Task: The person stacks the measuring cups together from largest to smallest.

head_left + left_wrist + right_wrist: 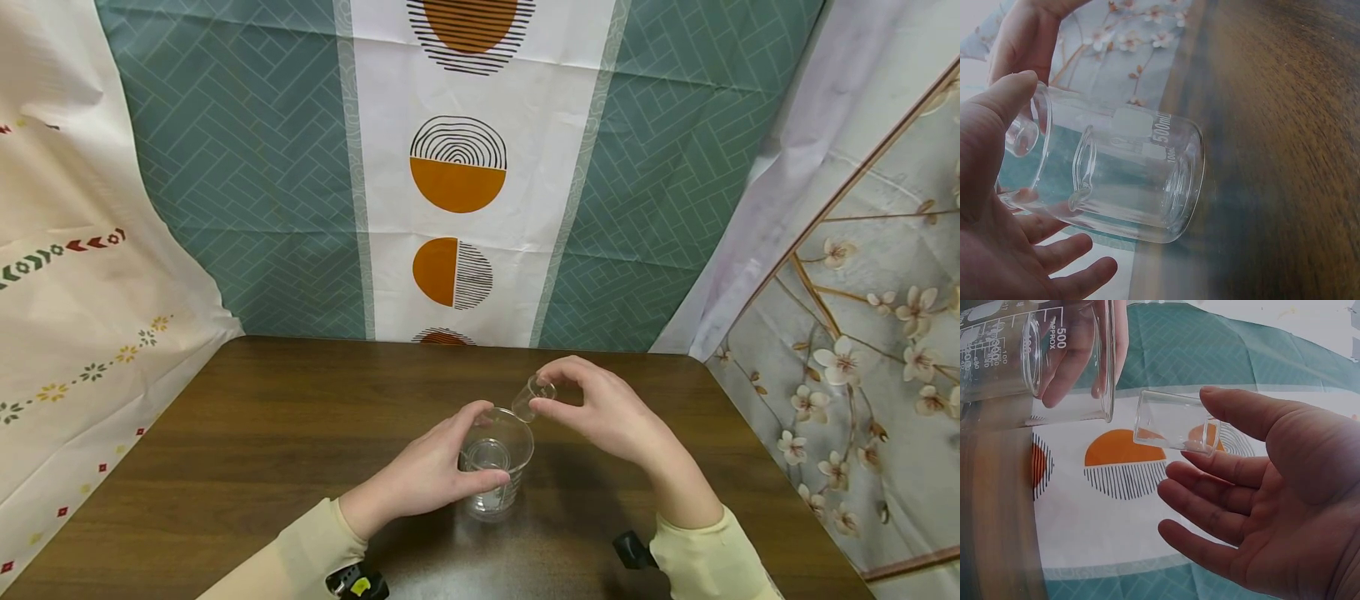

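Observation:
My left hand (431, 471) holds a large clear glass beaker (522, 446) at its rim, thumb on the near side and fingers on the far side. The beaker stands upright and bears a 500 mL mark, seen in the left wrist view. Inside it sits a smaller glass beaker (1125, 172), rim facing up. My right hand (600, 408) pinches a small clear glass cup (1169, 422) between thumb and index finger near its rim. That cup is tilted, close to the large beaker's right rim. The other right fingers (1204, 506) are spread away from it.
A brown wooden table (225, 450) lies under the hands. Behind it hangs a green and white patterned cloth (285, 208). A floral cloth (847, 400) borders the right side, and a cream cloth (82, 317) the left.

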`<state>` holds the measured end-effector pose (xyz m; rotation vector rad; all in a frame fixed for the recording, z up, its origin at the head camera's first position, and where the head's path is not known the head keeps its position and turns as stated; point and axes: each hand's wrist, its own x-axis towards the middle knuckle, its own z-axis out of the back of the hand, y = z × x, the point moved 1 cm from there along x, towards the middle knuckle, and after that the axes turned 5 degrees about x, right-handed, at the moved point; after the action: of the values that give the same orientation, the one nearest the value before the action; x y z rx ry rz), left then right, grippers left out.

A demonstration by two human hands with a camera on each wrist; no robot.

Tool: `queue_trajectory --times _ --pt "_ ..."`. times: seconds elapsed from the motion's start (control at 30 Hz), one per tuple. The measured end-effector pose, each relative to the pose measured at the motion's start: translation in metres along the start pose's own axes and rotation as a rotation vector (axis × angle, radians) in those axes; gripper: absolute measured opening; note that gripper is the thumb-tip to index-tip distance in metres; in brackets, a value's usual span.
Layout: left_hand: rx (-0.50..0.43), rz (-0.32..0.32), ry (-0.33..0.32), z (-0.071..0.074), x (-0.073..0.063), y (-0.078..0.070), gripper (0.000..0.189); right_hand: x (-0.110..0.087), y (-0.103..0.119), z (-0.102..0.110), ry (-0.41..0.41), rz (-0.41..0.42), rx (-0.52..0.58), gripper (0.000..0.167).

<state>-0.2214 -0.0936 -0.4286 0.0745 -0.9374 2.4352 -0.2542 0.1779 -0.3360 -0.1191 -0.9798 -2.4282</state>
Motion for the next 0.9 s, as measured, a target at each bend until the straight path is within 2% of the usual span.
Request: queue_trajectory --times 0.63,0.9 --pt "-0.034 0.003 0.014 -0.0022 0.0002 0.0022 0.092 -0.0017 -0.0036 -0.0084 0.051 0.004 0.026 0.034" --pt "-0.035 -0.001 0.017 -0.0018 0.0004 0.0022 0.092 -0.0037 -0.0007 -0.0078 0.038 0.023 0.032 0.035"
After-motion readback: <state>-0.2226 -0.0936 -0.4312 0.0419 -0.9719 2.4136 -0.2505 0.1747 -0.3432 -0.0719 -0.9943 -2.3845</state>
